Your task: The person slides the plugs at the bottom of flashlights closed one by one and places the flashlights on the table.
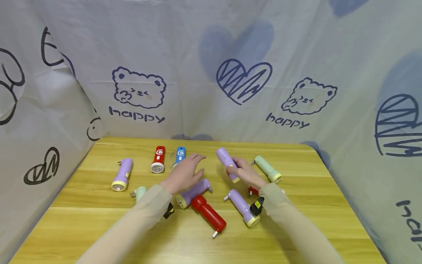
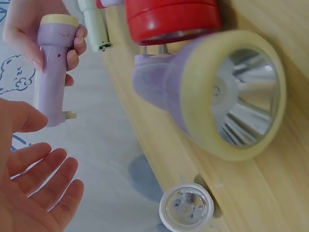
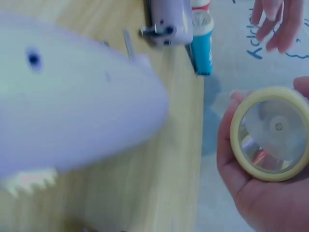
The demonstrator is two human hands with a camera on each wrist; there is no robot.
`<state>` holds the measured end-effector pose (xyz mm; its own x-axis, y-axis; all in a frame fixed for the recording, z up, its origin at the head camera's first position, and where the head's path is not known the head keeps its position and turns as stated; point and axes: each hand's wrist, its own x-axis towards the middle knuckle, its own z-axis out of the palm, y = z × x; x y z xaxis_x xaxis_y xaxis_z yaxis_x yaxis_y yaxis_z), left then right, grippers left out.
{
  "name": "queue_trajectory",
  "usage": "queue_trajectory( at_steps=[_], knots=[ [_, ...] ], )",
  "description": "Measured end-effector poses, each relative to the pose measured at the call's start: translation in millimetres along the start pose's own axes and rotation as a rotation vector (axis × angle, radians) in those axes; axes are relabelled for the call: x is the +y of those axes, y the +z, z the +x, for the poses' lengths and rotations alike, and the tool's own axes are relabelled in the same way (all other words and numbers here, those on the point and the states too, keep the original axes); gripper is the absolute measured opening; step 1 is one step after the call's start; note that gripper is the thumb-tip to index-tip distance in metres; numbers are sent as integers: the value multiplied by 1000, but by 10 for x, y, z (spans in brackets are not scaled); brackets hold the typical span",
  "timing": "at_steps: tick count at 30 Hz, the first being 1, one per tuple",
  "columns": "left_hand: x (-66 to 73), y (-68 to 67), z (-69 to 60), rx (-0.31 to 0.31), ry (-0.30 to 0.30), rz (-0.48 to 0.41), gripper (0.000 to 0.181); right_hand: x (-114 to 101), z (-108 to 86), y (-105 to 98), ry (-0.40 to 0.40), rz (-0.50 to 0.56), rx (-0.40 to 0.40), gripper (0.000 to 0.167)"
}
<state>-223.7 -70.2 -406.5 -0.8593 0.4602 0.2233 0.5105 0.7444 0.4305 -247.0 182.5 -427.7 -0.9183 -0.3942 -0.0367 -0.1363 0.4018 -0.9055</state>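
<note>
My right hand (image 1: 246, 173) grips a purple flashlight (image 1: 225, 157) with a yellow rim, raised above the table. In the right wrist view its round lens (image 3: 273, 137) faces the camera. My left hand (image 1: 185, 173) is in the air to its left, fingers loosely spread and holding nothing. Below the left hand lies another purple flashlight (image 1: 198, 189) with plug prongs sticking out, beside a red flashlight (image 1: 210, 214). A third purple flashlight (image 1: 240, 203) lies near my right wrist. The blue flashlight (image 1: 180, 153) is partly hidden behind my left hand.
On the wooden table (image 1: 82, 227) a small red flashlight (image 1: 159, 156) and a purple one (image 1: 123, 173) lie at left. A green flashlight (image 1: 266, 168) lies at right. My sleeves partly cover another green flashlight (image 1: 140, 192) and a red item (image 1: 252, 190). A printed curtain (image 1: 191, 91) stands behind.
</note>
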Motion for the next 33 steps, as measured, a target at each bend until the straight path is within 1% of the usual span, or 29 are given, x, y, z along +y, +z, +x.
queue_trajectory(
  at_steps=[3,6,9,12,14,18,23,25,29,33],
  knots=[
    [10,-10,13,29,-3,-13,49,-18,-31,36,-29,130,-33,32],
    [18,-6,17,65,0,-47,49,-3,-65,87,-56,220,-61,28],
    [34,-5,19,106,8,-103,48,14,-99,139,-95,267,-62,26],
    [51,1,19,146,26,-155,46,19,-130,198,-159,284,-41,30],
    [61,9,19,174,45,-185,46,9,-154,240,-188,276,-15,32],
    [80,23,25,219,100,-243,46,-12,-182,299,-226,197,35,32],
    [111,40,24,273,187,-301,47,-41,-209,322,-279,69,45,29],
    [124,50,23,302,219,-309,45,-51,-214,331,-295,45,46,29],
    [153,64,21,349,247,-307,44,-68,-221,345,-307,34,55,27],
    [182,60,18,369,236,-309,44,-83,-229,355,-297,10,85,28]
  ],
)
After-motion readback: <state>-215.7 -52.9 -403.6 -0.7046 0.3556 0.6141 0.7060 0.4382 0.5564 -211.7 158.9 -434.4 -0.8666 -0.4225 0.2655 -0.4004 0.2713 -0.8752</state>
